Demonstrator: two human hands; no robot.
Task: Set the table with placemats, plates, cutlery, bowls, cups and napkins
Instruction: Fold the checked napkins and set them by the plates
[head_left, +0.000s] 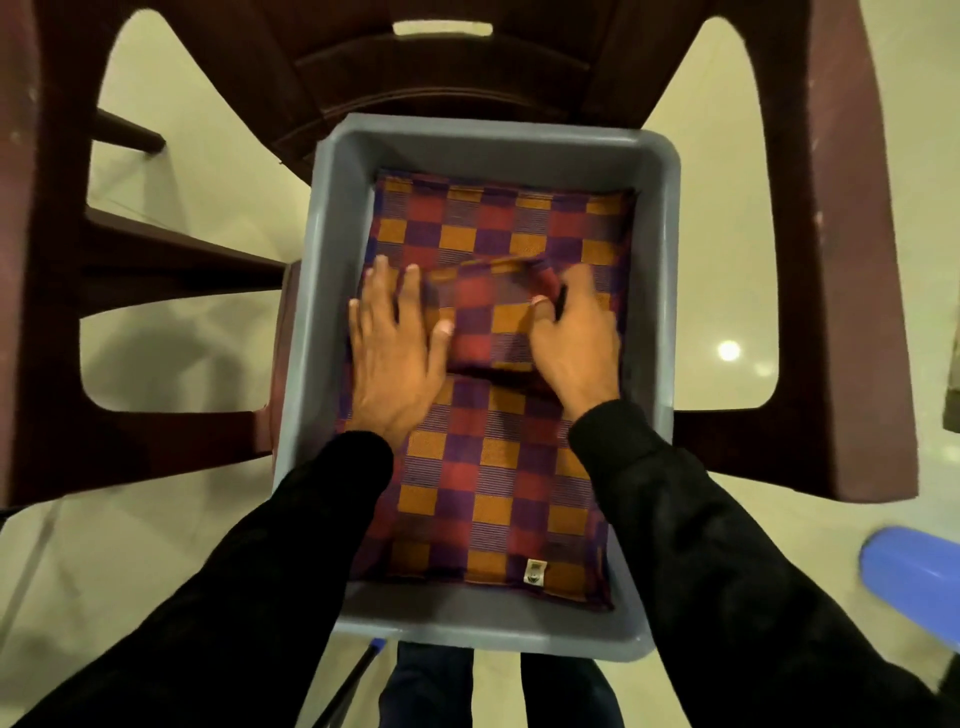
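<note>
Inside grey bin (332, 218), checkered placemat (493, 493) lengthwise front-to-back; L hand (392, 358) grip spread flat, R hand (574, 338) pinching folded napkin (488, 317).

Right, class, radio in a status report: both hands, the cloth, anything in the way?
Left hand flat on checked cloth in grey tub. Right hand pinching small folded piece on top. Nothing blocking the lift; tub walls close.
</note>
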